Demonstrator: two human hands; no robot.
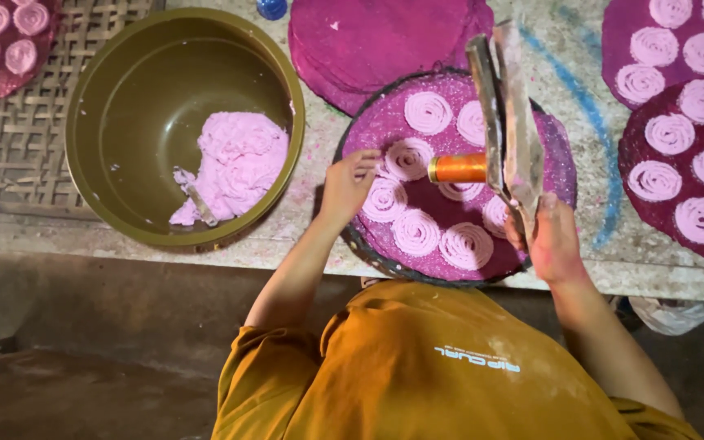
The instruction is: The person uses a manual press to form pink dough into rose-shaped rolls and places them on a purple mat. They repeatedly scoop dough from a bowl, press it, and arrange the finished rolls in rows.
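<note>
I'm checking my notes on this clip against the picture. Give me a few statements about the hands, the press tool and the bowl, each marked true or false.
1. The right hand grips the two long handles of the press tool. True.
2. The left hand rests inside the olive bowl. False: it touches a pink spiral at the edge of the round purple tray.
3. The bowl holds pink dough. True.
4. The tray under the hands is bare. False: pink dough spirals cover it.
5. The tool's barrel is orange. True.
</note>
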